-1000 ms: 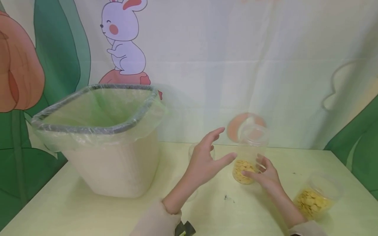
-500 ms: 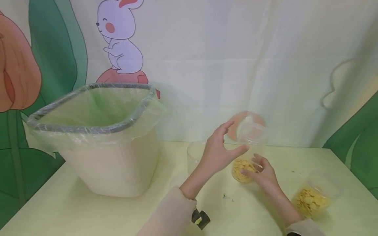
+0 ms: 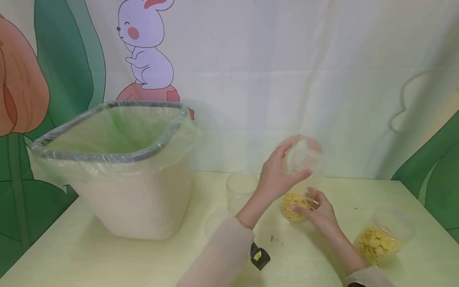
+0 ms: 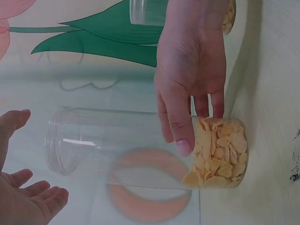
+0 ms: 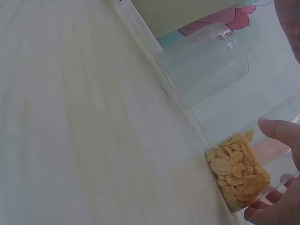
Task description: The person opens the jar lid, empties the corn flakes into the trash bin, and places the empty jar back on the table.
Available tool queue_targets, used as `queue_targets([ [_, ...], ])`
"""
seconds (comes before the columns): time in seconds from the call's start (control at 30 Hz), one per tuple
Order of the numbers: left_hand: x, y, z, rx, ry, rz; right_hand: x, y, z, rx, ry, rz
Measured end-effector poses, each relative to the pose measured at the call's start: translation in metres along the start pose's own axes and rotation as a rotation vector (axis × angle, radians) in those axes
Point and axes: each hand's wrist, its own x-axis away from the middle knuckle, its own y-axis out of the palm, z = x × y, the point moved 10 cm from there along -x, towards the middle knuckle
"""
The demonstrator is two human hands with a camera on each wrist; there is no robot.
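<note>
A tall clear jar (image 4: pixel 136 136) with yellow corn flakes (image 3: pixel 292 208) in its bottom stands upright on the table. My right hand (image 3: pixel 322 215) holds its lower part, thumb in front and fingers round the far side, as the left wrist view shows. Beside the jar's top is my left hand (image 3: pixel 275 177), thumb and fingers spread with nothing between them. In the left wrist view that hand (image 4: pixel 23 192) is a small gap away from the jar's ridged clear top (image 4: pixel 61 140).
A clear jar without flakes (image 3: pixel 241 193) stands left of the held one, with a clear round disc (image 3: pixel 214 224) lying nearer. At right is another jar of flakes (image 3: pixel 381 239). A large lined bin (image 3: pixel 140 199) occupies the table's left; a printed curtain (image 3: pixel 229 79) hangs behind.
My left hand has moved right, closer to the jar's top. My right hand stays at the jar's lower part, and the jar has not moved on the table.
</note>
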Motion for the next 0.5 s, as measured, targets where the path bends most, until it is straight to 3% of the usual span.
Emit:
queue_targets([
  [0.2, -0.007, 0.008, -0.005, -0.006, -0.017, 0.003, 0.0, -0.001, 0.0, 0.0, 0.002, 0.009],
  [0.5, -0.007, 0.018, -0.015, -0.034, -0.12, 0.0, 0.001, -0.001, -0.002, 0.002, -0.002, 0.013],
])
